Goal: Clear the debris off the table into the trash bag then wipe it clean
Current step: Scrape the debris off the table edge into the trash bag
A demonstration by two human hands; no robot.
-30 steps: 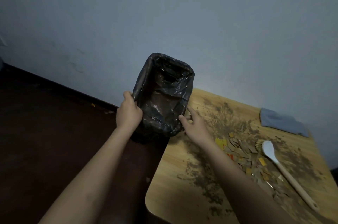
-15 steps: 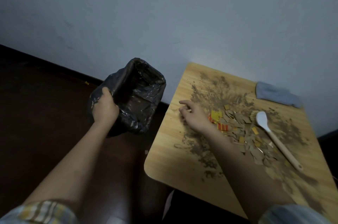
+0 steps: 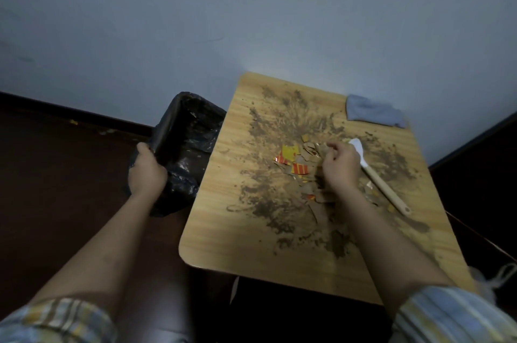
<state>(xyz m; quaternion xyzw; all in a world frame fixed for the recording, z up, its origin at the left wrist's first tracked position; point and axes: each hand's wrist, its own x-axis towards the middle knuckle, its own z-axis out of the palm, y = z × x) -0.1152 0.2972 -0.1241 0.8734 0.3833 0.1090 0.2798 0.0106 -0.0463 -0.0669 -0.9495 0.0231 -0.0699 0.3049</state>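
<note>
So we're at the clearing step, nothing wiped yet. Nearest to me are the two forearms reaching out. The left hand (image 3: pixel 147 173) grips the rim of the one black trash bag (image 3: pixel 184 147), held open off the table's (image 3: pixel 212 244) left edge, below tabletop height as far as I can tell. The right hand (image 3: pixel 340 166) is down in the middle of the debris (image 3: pixel 296 163), fingers curled and bunched over the cardboard and red-yellow scraps. Can't tell if it's actually got any pinched.

Just right of that hand lies one spatula (image 3: pixel 377 179), white head, pale handle. Beyond it, in the far corner, one grey cloth (image 3: pixel 373 112), untouched. Scraps are too many to count, plus brown dirt smeared all around.

My guess: next he needs to rake the pile leftwards to the edge and get the bag's mouth under it, or it lands on the floor.
</note>
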